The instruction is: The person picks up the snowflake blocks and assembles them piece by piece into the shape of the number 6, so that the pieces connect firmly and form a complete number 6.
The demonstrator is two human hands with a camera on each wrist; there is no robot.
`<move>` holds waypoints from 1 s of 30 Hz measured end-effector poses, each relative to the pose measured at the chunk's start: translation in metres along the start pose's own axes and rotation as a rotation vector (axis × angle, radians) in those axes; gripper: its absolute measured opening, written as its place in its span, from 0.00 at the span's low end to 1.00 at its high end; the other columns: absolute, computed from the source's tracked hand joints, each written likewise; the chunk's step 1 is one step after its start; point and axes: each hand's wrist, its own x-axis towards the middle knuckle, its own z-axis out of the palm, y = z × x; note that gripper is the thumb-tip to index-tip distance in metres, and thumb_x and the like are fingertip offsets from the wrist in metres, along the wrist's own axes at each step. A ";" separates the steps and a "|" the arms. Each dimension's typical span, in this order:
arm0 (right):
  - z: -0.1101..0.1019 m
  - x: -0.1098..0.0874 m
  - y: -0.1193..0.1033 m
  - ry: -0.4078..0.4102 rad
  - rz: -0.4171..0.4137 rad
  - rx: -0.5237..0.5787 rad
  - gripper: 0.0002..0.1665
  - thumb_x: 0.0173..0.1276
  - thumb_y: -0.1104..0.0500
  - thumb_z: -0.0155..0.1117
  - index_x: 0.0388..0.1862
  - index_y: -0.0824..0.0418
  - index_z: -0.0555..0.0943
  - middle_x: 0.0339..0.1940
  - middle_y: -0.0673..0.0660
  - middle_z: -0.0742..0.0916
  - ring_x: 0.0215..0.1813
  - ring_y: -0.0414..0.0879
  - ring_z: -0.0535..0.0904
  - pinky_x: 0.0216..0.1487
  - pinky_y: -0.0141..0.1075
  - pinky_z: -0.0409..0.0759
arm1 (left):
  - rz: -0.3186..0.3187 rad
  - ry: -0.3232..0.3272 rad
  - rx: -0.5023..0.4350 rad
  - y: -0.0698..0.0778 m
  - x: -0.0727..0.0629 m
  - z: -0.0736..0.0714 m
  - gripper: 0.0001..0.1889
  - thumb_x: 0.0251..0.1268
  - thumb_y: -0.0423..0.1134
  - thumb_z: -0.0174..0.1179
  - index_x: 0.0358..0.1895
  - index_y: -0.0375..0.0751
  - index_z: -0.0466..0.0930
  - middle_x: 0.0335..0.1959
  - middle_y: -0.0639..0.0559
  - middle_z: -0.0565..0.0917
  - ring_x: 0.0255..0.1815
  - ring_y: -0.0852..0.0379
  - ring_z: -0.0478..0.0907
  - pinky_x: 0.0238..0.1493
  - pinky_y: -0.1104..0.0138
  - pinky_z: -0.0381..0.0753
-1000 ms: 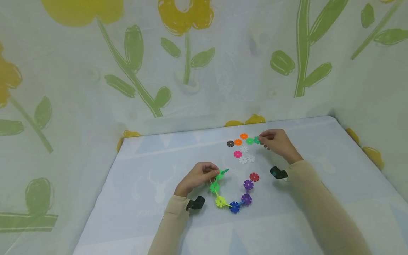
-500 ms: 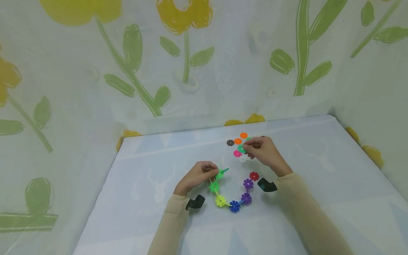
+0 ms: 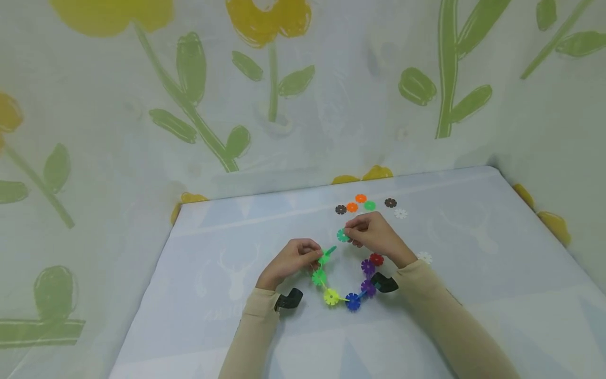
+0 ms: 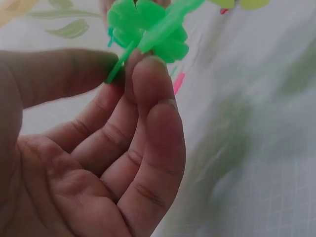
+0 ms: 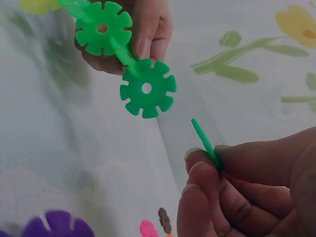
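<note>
In the head view, my left hand pinches a green slotted flower disc near the upper left end of a curved chain of interlocked discs. The chain runs through green, yellow, blue and purple to a red disc at its right end. My right hand pinches a single teal-green disc between thumb and fingers. In the right wrist view this disc appears edge-on, a small gap away from the chain's green end disc. Left fingertips grip a green disc in the left wrist view.
Loose discs lie toward the table's back: brown, orange, green, another brown and white. A white disc lies by my right sleeve. Flower-patterned cloth walls border the white table.
My right hand has carried the teal-green disc from the loose pieces leftward and nearer, close to the chain's end. My left hand keeps its pinch, and the chain has shifted slightly.
</note>
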 end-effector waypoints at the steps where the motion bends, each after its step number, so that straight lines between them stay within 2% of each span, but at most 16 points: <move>1: 0.001 0.001 0.000 -0.004 0.002 -0.002 0.14 0.73 0.59 0.67 0.49 0.69 0.86 0.37 0.62 0.91 0.37 0.57 0.87 0.39 0.38 0.87 | -0.001 0.001 -0.008 0.000 0.000 0.000 0.13 0.77 0.40 0.60 0.51 0.30 0.82 0.30 0.55 0.87 0.30 0.59 0.83 0.39 0.66 0.86; 9: 0.010 0.006 0.006 -0.038 0.017 -0.051 0.11 0.74 0.59 0.67 0.45 0.67 0.87 0.35 0.60 0.91 0.32 0.50 0.85 0.37 0.38 0.87 | -0.009 -0.015 -0.045 -0.002 0.000 -0.001 0.14 0.78 0.39 0.59 0.52 0.30 0.81 0.30 0.55 0.87 0.32 0.60 0.85 0.41 0.66 0.86; 17: 0.011 0.005 0.008 -0.044 0.042 -0.069 0.11 0.74 0.59 0.67 0.45 0.66 0.88 0.35 0.59 0.91 0.32 0.48 0.84 0.37 0.38 0.87 | -0.013 -0.019 -0.052 -0.002 0.002 0.000 0.13 0.78 0.38 0.58 0.52 0.30 0.81 0.30 0.56 0.87 0.32 0.61 0.85 0.41 0.66 0.86; 30: 0.015 0.004 0.005 -0.049 -0.036 -0.092 0.09 0.73 0.62 0.67 0.44 0.66 0.89 0.34 0.59 0.90 0.28 0.45 0.80 0.35 0.36 0.85 | -0.028 -0.001 -0.042 -0.001 0.004 0.001 0.12 0.77 0.37 0.59 0.52 0.29 0.81 0.29 0.56 0.87 0.31 0.62 0.84 0.40 0.67 0.86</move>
